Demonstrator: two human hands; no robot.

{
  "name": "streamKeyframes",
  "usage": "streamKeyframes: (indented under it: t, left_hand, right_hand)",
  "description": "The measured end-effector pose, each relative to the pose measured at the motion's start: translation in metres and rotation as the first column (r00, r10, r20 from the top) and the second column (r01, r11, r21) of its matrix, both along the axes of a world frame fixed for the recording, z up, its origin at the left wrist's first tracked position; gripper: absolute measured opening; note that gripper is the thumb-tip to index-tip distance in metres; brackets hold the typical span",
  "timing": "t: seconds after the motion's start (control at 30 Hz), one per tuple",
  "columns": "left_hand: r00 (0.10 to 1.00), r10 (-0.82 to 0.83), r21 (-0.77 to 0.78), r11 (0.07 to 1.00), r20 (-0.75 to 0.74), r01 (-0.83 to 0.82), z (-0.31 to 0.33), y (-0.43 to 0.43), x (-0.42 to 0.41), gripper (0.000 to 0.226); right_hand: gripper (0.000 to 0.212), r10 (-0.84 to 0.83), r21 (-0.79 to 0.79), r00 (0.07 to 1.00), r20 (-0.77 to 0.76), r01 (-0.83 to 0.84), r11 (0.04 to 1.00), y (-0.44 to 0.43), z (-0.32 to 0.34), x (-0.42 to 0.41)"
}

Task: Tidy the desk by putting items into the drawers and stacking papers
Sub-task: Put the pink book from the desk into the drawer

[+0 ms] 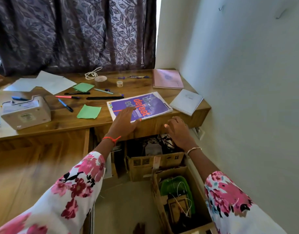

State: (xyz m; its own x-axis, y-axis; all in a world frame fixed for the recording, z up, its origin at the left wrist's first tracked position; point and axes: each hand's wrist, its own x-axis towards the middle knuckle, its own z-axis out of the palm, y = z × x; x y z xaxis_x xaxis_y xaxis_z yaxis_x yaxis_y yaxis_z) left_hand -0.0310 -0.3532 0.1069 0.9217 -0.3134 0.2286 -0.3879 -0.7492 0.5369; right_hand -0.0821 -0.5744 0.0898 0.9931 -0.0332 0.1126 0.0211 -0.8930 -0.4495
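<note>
Book (150, 103) lay under flat, straight-fingered left hand (124, 122); right hand (177, 130) hovered just beside it, loosely curled, empty.

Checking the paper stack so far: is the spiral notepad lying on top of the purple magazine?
No, the spiral notepad lies on the desk just right of the purple magazine, not on it.

Wood desk (136, 86) w/ purple book (145, 105) under left hand (125, 122), spiral notepad (186, 102) just R of it; green papers (89, 111), pens (65, 105), white box (25, 112) further L.
</note>
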Motion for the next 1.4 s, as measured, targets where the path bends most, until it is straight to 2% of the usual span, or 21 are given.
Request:
streamKeyframes:
  t: [0.17, 0.4, 0.8, 0.9, 1.13, 1.23, 1.4]
  left_hand:
    - [0.999, -0.01, -0.038, 0.999, -0.053, 0.008, 0.0, -0.011, 0.055, 0.054]
    - [0.988, -0.04, -0.136, 0.991, -0.151, 0.019, 0.0, -0.026, 0.127, 0.053]
    - [0.975, -0.029, -0.109, 0.994, -0.22, 0.005, -0.003, -0.07, 0.252, 0.046]
    - [0.969, -0.02, -0.124, 0.992, -0.248, -0.011, -0.002, -0.088, 0.286, 0.048]
    - [0.899, -0.012, -0.147, 0.987, -0.438, -0.059, -0.014, -0.129, 0.358, 0.058]
    - [0.873, -0.019, -0.158, 0.985, -0.488, -0.066, -0.02, -0.148, 0.379, 0.053]
    - [0.793, 0.001, -0.226, 0.958, -0.609, -0.175, -0.036, -0.168, 0.415, 0.042]
  right_hand:
    - [0.037, -0.004, 0.021, 1.0, -0.006, 0.004, 1.0, -0.013, 0.004, 0.055]
    - [0.042, -0.092, 0.079, 0.996, -0.005, 0.092, 0.993, -0.021, 0.016, 0.127]
    - [0.042, -0.168, -0.05, 0.985, 0.033, 0.169, 0.984, -0.06, 0.009, 0.254]
    - [0.042, -0.203, -0.048, 0.979, -0.017, 0.202, 0.978, -0.076, 0.005, 0.296]
    - [0.059, -0.292, 0.036, 0.938, -0.187, 0.303, 0.952, -0.123, -0.011, 0.393]
    - [0.064, -0.325, 0.047, 0.916, -0.235, 0.345, 0.937, -0.14, -0.021, 0.425]
    - [0.069, -0.379, 0.066, 0.869, -0.317, 0.419, 0.906, -0.157, -0.035, 0.462]
